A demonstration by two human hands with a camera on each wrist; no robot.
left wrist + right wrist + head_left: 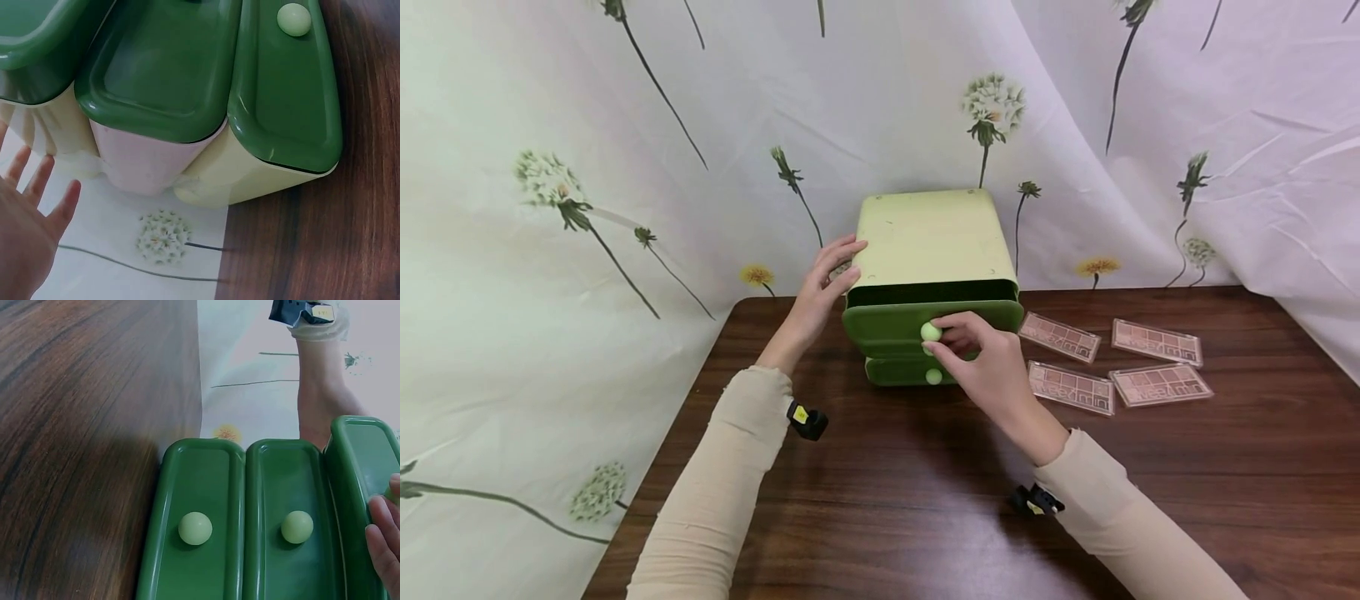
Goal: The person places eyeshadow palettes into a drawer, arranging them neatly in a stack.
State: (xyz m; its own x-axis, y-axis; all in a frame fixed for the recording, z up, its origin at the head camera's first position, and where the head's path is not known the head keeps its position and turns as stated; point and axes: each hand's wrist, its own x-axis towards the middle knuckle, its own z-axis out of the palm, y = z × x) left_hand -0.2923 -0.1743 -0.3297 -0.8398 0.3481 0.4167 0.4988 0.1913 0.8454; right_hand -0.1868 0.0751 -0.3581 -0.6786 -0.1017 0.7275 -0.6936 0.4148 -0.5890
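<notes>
A small cabinet (932, 237) with a pale yellow-green top and green drawer fronts stands at the back of the table. Its top drawer (880, 327) is pulled out a little, leaving a dark gap under the cabinet's top. My right hand (992, 367) pinches the round light-green knob (930, 332) of that drawer between thumb and fingers. With fingers extended, my left hand (822, 287) rests against the cabinet's upper left side. In the right wrist view, the middle drawer (284, 472) and the bottom drawer (206, 465) are closed, each with its own knob.
Several flat clear-lidded makeup palettes, including a near one (1071, 387) and a far one (1157, 342), lie right of the cabinet. A white cloth with dandelion prints (887, 108) hangs behind the dark wooden table (880, 500).
</notes>
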